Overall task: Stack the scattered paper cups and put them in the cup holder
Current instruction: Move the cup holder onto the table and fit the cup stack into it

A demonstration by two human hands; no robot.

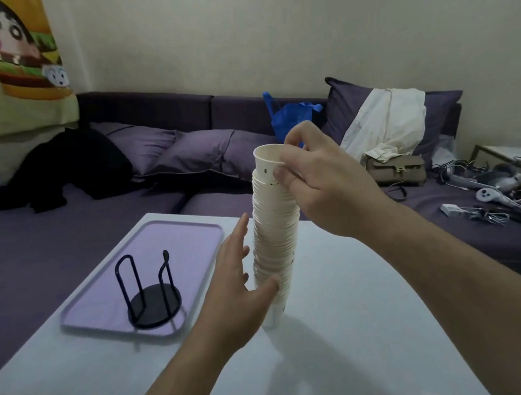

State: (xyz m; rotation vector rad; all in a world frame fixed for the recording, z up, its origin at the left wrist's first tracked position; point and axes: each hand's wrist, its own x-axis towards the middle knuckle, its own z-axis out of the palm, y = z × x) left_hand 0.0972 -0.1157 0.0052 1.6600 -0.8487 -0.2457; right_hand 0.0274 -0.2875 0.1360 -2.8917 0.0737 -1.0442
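Tall stack of cream-white paper cups (273,241) stands on the white tabletop (347,333), base down, leaning slightly, right of centre. Top cup (267,164) sits higher than the rest, mouth up, small dark marks on its side.

Right hand (319,188) at the top of the stack: thumb and fingers curled round the rim of the top cup, pinching it. Forearm runs off to the lower right.

Left hand (235,274) beside the lower stack on its left side. Fingers straight and spread wide, pointing up; thumb lies against the cups near the base. Palm faces the stack; cannot tell whether the fingers touch it.

Black wire cup holder (152,292), round flat base with upright loops, stands on a pale lilac rectangular tray (109,297), left of the stack and apart from it. No cups in it. Tray lies on the left part of the tabletop.

Behind: purple sofa (64,237) with purple cushions (190,153), black clothing (66,169), blue plastic bag (289,117), white garment (386,119), tan handbag (396,170), tangle of cables and white devices (490,192) at far right. Cartoon-print hanging (15,52) upper left.
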